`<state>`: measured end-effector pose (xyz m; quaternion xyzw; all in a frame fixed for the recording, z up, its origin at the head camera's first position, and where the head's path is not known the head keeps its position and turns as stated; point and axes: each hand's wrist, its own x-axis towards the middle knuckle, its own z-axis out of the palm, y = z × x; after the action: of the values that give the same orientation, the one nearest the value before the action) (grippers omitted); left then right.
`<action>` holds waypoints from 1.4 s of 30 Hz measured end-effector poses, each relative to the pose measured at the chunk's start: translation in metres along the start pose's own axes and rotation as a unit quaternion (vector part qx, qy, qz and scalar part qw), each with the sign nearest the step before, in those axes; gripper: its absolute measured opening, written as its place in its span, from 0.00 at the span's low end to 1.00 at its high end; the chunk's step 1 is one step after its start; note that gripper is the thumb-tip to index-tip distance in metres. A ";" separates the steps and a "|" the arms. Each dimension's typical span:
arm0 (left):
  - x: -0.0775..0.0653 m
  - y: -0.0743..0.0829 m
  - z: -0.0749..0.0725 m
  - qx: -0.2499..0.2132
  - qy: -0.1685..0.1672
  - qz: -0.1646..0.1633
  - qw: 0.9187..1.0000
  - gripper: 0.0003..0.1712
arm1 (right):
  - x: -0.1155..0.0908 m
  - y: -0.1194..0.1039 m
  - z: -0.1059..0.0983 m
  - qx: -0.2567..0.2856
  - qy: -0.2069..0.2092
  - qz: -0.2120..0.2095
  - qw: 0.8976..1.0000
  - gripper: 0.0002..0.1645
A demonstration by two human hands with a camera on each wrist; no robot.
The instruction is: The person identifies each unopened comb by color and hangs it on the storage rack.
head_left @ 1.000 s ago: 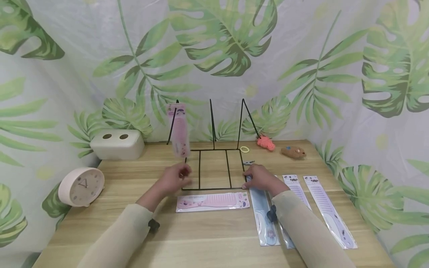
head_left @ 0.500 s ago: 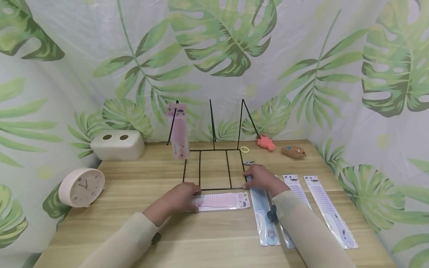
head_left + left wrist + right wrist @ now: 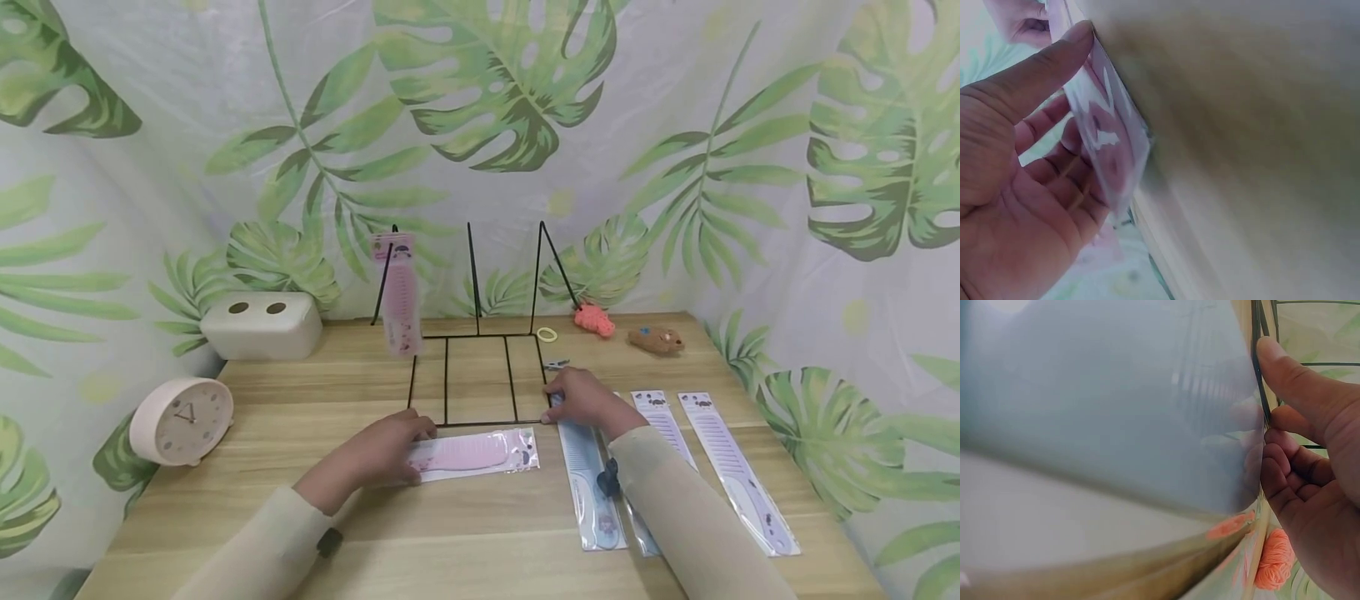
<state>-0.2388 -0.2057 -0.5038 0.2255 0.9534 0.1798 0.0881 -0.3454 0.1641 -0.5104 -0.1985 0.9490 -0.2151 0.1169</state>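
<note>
My left hand (image 3: 378,450) grips the left end of a pink comb in a clear packet (image 3: 480,454), which lies crosswise in front of a black wire rack (image 3: 447,379). In the left wrist view the thumb (image 3: 1054,69) is on one long edge of the packet and the fingers are at the other side. My right hand (image 3: 588,400) pinches the rack's right side near its front corner, beside a packaged blue comb (image 3: 588,475). Another packaged pink comb (image 3: 401,292) hangs from the rack's left hook.
Two packaged purple combs (image 3: 663,425) (image 3: 738,475) lie at the right. Behind my right hand are a small clip (image 3: 557,364), a yellow ring (image 3: 547,335), coral yarn (image 3: 595,320) and a brown toy (image 3: 656,340). A clock (image 3: 183,421) and white box (image 3: 262,329) stand left.
My left hand has come down from beside the rack onto the pink comb's packet, taken its left end and shifted it slightly left. My right hand has stayed on the rack.
</note>
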 end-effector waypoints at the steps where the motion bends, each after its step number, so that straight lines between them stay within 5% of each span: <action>1: -0.004 -0.004 -0.001 -0.006 0.004 0.001 1.000 0.30 | 0.000 0.000 0.000 -0.002 -0.001 -0.001 1.000 0.36; 13: -0.044 -0.034 -0.019 -0.133 0.044 0.030 0.990 0.14 | 0.000 0.001 -0.001 -0.007 -0.003 -0.001 1.000 0.36; 23: -0.058 -0.050 -0.028 -0.309 0.120 0.032 0.943 0.14 | 0.002 0.003 0.003 -0.009 -0.007 0.009 1.000 0.36; 29: -0.060 -0.053 -0.026 -0.378 0.118 0.014 0.918 0.23 | 0.002 0.003 0.004 -0.006 -0.005 0.006 1.000 0.36; 42: -0.055 -0.051 -0.032 -0.414 0.119 0.000 0.902 0.23 | 0.004 0.004 0.003 0.002 0.001 0.007 1.000 0.38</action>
<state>-0.2189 -0.2832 -0.4891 0.1452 0.7964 0.5841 0.0591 -0.3490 0.1648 -0.5157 -0.1919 0.9500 -0.2162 0.1181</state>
